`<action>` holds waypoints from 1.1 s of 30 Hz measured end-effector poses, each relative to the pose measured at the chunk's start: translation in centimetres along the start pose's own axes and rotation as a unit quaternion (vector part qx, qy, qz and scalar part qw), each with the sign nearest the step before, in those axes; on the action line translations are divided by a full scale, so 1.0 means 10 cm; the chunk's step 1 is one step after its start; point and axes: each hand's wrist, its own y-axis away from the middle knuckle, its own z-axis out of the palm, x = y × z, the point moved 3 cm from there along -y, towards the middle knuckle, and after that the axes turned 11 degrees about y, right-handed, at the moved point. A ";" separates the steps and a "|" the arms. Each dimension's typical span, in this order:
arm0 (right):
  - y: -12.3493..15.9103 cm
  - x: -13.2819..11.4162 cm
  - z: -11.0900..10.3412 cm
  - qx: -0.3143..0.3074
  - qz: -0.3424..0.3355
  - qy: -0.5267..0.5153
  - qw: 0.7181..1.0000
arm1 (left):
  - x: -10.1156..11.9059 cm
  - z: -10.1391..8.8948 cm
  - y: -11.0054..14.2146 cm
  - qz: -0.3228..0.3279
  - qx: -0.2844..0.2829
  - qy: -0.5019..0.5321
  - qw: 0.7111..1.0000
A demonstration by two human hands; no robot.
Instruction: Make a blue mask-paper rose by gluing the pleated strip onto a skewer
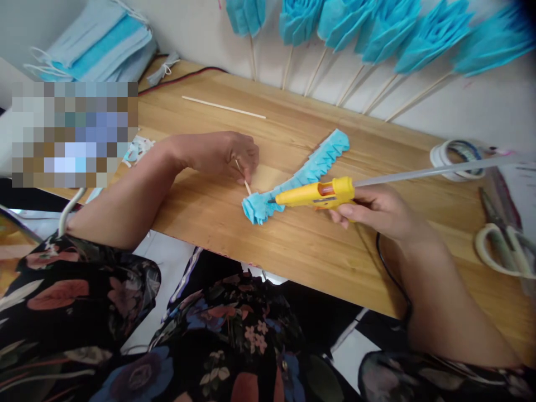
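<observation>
A: What had the right hand [377, 211] got hold of?

B: It was clenched around a yellow glue gun [318, 194], index finger under the body, the nozzle aimed towards nine o'clock at the near end of the pleated blue paper strip [299, 178]. The wrist lay low over the desk [293, 251], probably to steady the tip, and the forearm came in from five o'clock.

A: And the left hand [221, 156]?

B: Knuckles up, fingertips pinched on a thin wooden stick [244, 177], holding its lower end just beside the strip's folded end, seemingly so the glue could meet both.

A: Where did the strip lie?

B: Flat mid-desk, running from that end towards one o'clock.

A: Anything further out?

B: A spare stick [224, 107] at eleven o'clock, tape rolls [456, 158] and scissors [502, 245] at three, finished blue paper flowers [377, 28] against the wall at twelve
</observation>
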 end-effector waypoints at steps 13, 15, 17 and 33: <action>-0.02 0.02 -0.01 -0.007 -0.024 0.023 0.999 | 0.08 -0.04 0.07 0.001 -0.038 -0.001 0.999; -0.02 0.03 -0.01 -0.006 -0.029 0.020 0.999 | 0.09 -0.05 0.08 -0.003 -0.047 0.005 0.999; -0.02 0.04 -0.01 -0.004 -0.032 0.018 0.999 | 0.08 -0.05 0.09 -0.013 -0.056 0.011 0.998; 0.13 0.06 -0.12 0.062 -0.036 -0.092 0.993 | -0.14 -0.04 0.09 -0.044 -0.069 0.006 0.997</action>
